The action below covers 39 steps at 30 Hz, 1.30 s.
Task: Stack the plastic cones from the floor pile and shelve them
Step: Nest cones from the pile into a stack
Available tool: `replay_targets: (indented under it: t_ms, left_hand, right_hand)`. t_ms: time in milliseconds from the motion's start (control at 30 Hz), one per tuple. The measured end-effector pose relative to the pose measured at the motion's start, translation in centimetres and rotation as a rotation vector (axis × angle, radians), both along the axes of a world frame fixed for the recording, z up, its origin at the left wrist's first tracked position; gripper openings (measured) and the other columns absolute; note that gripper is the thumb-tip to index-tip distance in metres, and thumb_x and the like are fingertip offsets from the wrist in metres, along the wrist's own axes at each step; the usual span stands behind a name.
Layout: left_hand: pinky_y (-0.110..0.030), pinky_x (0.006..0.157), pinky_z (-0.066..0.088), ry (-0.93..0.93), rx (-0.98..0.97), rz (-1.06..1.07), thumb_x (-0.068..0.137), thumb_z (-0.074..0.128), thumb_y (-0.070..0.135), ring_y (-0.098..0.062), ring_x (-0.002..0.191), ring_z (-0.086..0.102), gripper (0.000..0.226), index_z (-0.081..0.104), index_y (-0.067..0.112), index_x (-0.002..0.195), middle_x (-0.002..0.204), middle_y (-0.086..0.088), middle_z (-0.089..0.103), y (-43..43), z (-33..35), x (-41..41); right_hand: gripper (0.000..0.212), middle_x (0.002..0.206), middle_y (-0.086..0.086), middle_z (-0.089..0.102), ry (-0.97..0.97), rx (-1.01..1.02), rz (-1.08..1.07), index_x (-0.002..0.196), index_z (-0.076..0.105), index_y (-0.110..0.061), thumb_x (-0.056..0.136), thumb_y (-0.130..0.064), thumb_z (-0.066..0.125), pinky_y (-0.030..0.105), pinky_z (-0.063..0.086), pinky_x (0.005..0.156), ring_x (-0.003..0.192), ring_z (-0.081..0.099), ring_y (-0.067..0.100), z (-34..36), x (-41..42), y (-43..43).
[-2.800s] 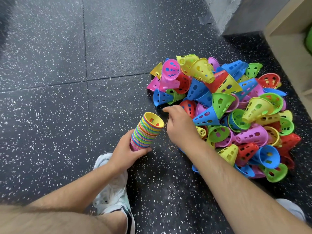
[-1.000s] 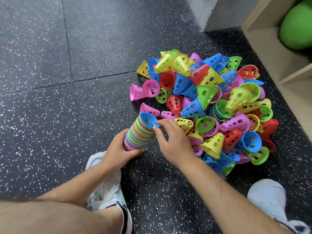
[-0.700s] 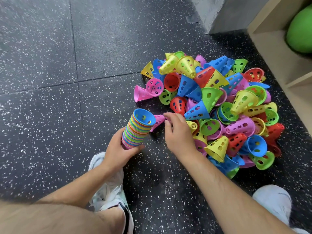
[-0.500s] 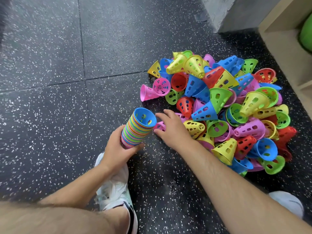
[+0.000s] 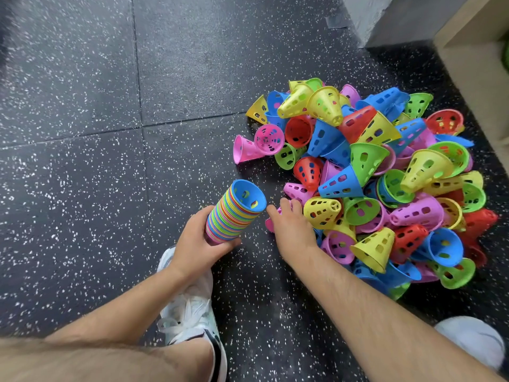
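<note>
Stacking entry: my left hand [image 5: 192, 244] is gripping the tilted stack [image 5: 234, 213] in its fingers near the pile [image 5: 371, 175], my right hand [image 5: 292, 232] is covering a pink cone [image 5: 269, 224], grip impossible to tell, and I am judging a fumbled pick likely to scatter the pile.

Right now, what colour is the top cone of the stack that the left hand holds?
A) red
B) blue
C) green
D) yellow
B: the top cone of the stack in the left hand shows a blue open mouth, while the right hand grips a pink cone.
</note>
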<state>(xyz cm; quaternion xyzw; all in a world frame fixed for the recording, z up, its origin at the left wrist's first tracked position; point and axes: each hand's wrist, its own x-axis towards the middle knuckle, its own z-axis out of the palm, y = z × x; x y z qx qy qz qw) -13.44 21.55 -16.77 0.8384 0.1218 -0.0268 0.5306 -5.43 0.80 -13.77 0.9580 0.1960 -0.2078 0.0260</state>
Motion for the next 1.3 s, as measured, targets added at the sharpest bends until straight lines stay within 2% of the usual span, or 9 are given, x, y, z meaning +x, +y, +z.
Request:
replay_targets:
  t_ms: [133, 233, 400, 467, 600, 733, 900, 1100, 1300]
  left_hand:
    - [-0.047, 0.095, 0.053, -0.006, 0.021, 0.014, 0.063, 0.090, 0.045, -0.013, 0.104, 0.065, 0.060, 0.060, 0.042, 0.115, 0.109, 0.016, 0.067, -0.1, 0.4, -0.1]
    - [-0.042, 0.094, 0.054, -0.021, 0.027, 0.012, 0.063, 0.089, 0.044, -0.008, 0.101, 0.065, 0.057, 0.058, 0.053, 0.109, 0.108, 0.019, 0.066, -0.3, 0.8, 0.0]
    - [-0.046, 0.095, 0.054, -0.020, 0.027, 0.018, 0.064, 0.090, 0.043, -0.010, 0.105, 0.065, 0.059, 0.059, 0.050, 0.114, 0.111, 0.018, 0.067, -0.1, 0.4, 0.0]
    - [-0.044, 0.095, 0.054, -0.029, 0.029, 0.025, 0.064, 0.090, 0.043, -0.009, 0.105, 0.066, 0.061, 0.059, 0.052, 0.115, 0.111, 0.019, 0.067, -0.1, 0.5, 0.0]
    - [-0.042, 0.095, 0.054, -0.031, 0.034, 0.017, 0.065, 0.091, 0.037, -0.007, 0.104, 0.065, 0.060, 0.059, 0.054, 0.112, 0.111, 0.020, 0.067, -0.1, 0.6, 0.0]
    - [-0.047, 0.096, 0.054, -0.016, 0.024, 0.016, 0.066, 0.092, 0.037, -0.011, 0.107, 0.065, 0.060, 0.060, 0.045, 0.115, 0.113, 0.017, 0.066, -0.1, 0.3, -0.2]
    - [-0.036, 0.094, 0.053, -0.023, 0.039, 0.017, 0.064, 0.091, 0.038, -0.007, 0.105, 0.063, 0.061, 0.057, 0.056, 0.110, 0.112, 0.024, 0.064, -0.3, 0.9, -0.1]
    - [-0.038, 0.091, 0.053, -0.029, 0.022, -0.033, 0.065, 0.092, 0.038, -0.009, 0.097, 0.066, 0.054, 0.064, 0.030, 0.111, 0.102, 0.013, 0.069, -0.3, 0.8, 0.4]
    - [-0.038, 0.087, 0.057, -0.030, -0.045, 0.026, 0.065, 0.093, 0.032, -0.018, 0.093, 0.071, 0.056, 0.064, 0.044, 0.112, 0.103, 0.008, 0.073, 0.2, 1.3, 1.4]
  right_hand:
    - [0.064, 0.131, 0.010, 0.039, -0.007, 0.015, 0.002, 0.135, 0.038, -0.018, 0.081, 0.001, 0.067, 0.036, 0.048, 0.079, 0.116, 0.043, 0.034, -0.1, -0.3, 0.0]
    - [0.049, 0.124, 0.007, 0.044, 0.010, 0.080, -0.017, 0.128, 0.043, -0.018, 0.086, -0.001, 0.063, 0.034, 0.037, 0.066, 0.106, 0.050, 0.030, 0.0, -0.5, -0.2]
    - [0.018, 0.116, 0.009, 0.053, -0.026, 0.365, -0.112, 0.115, 0.056, -0.010, 0.100, -0.013, 0.049, 0.037, 0.042, 0.078, 0.105, 0.051, 0.030, 0.8, 0.0, -0.7]
    - [0.024, 0.113, 0.007, 0.057, -0.051, 0.544, -0.250, 0.119, 0.058, -0.009, 0.098, -0.008, 0.047, 0.038, 0.042, 0.086, 0.103, 0.053, 0.027, 2.0, 0.8, -1.2]
    - [0.042, 0.112, 0.003, 0.061, -0.114, 0.745, -0.455, 0.130, 0.056, -0.020, 0.094, -0.002, 0.045, 0.021, 0.031, 0.074, 0.090, 0.049, 0.013, 5.3, 2.7, -2.3]
    - [0.043, 0.116, -0.001, 0.065, -0.102, 0.878, -0.542, 0.132, 0.059, -0.025, 0.096, -0.004, 0.045, 0.019, 0.037, 0.083, 0.103, 0.059, 0.017, 7.7, 4.0, -2.4]
    - [0.036, 0.118, -0.009, 0.066, 0.134, 0.855, -0.497, 0.132, 0.060, -0.029, 0.102, -0.017, 0.044, 0.027, 0.045, 0.095, 0.111, 0.060, 0.014, 7.3, 4.2, -0.2]
    - [0.037, 0.120, 0.001, 0.053, 0.325, 0.765, -0.437, 0.133, 0.061, -0.028, 0.104, -0.036, 0.039, 0.024, 0.032, 0.096, 0.121, 0.049, 0.016, 6.8, 3.7, 1.5]
    - [0.076, 0.140, -0.001, 0.046, 0.378, 0.711, -0.340, 0.154, 0.031, -0.039, 0.089, -0.076, 0.042, 0.035, 0.033, 0.113, 0.133, 0.044, 0.015, 6.5, 3.3, 3.8]
